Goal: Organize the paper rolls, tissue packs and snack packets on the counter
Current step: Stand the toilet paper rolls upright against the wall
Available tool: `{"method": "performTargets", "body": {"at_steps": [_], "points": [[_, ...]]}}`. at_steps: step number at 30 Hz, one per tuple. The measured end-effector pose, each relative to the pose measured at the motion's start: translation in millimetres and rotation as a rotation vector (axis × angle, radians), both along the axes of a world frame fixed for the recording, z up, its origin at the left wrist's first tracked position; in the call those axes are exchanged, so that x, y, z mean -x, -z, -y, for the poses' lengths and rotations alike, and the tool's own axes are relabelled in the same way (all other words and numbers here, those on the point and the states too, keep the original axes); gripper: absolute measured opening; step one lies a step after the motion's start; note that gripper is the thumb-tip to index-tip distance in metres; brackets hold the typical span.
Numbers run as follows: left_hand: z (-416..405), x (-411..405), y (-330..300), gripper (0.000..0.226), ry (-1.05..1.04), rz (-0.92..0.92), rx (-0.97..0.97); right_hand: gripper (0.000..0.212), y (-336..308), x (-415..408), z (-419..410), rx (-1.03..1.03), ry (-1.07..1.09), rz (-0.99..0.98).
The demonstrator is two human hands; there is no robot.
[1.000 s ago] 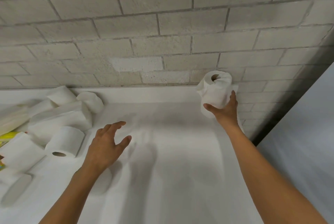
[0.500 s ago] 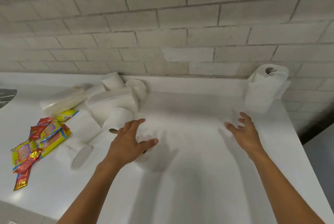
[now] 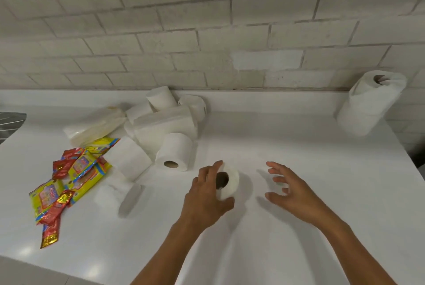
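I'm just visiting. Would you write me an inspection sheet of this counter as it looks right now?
Surface: white counter, glossy.
Job's things: small roll in the left hand; paper towel roll upright at far right by the wall; heap of rolls and tissue packs; snack packets scattered at left.
Clutter: nothing seen.
Hands: left hand grips the small roll; right hand open, empty.
Cables: nothing seen.
Surroundings: grey brick wall; metal edge at far left.
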State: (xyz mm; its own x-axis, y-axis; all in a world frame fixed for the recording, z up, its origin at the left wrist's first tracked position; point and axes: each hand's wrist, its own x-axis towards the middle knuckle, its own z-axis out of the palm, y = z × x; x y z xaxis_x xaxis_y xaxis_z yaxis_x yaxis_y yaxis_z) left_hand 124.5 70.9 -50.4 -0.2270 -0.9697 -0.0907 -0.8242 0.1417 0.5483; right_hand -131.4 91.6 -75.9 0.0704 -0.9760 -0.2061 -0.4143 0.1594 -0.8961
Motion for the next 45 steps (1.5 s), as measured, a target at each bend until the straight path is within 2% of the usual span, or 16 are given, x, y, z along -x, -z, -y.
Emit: {"method": "performTargets", "body": {"at_steps": [4,7,12,22,27,33,38,45], "points": [[15.7,14.7,-12.6,0.099,0.035,-0.082,0.045,0.105,-5.8,-24.5,0.8,0.008,-0.060,-0.039],[27.9,32.3,-24.3,0.100,0.084,-0.108,0.061,0.116,-12.4,-32.8,4.7,0.060,-0.008,-0.001],[44.5,64.4,-37.4,0.101,0.152,-0.135,0.072,0.108,-18.7,-31.2,13.0,0.143,0.094,0.182],[71.6,119.8,-36.6,0.100,0.309,-0.200,0.094,0.093,-8.0,4.0,37.9,0.239,0.375,0.236],[94.8,128.5,-37.6,0.092,0.298,-0.257,0.119,0.089,2.7,42.9,67.9,0.254,0.477,0.181],[111.5,106.1,-21.1,0.081,0.215,-0.271,0.103,0.087,11.8,89.5,122.2,0.268,0.708,0.116],[122.2,77.6,-1.1,0.081,0.149,-0.221,0.086,0.104,27.0,115.7,165.4,0.271,0.827,0.013],[128.3,39.4,14.2,0.087,0.044,-0.168,0.096,0.106,30.1,126.0,185.9,0.320,0.979,-0.029]]}}
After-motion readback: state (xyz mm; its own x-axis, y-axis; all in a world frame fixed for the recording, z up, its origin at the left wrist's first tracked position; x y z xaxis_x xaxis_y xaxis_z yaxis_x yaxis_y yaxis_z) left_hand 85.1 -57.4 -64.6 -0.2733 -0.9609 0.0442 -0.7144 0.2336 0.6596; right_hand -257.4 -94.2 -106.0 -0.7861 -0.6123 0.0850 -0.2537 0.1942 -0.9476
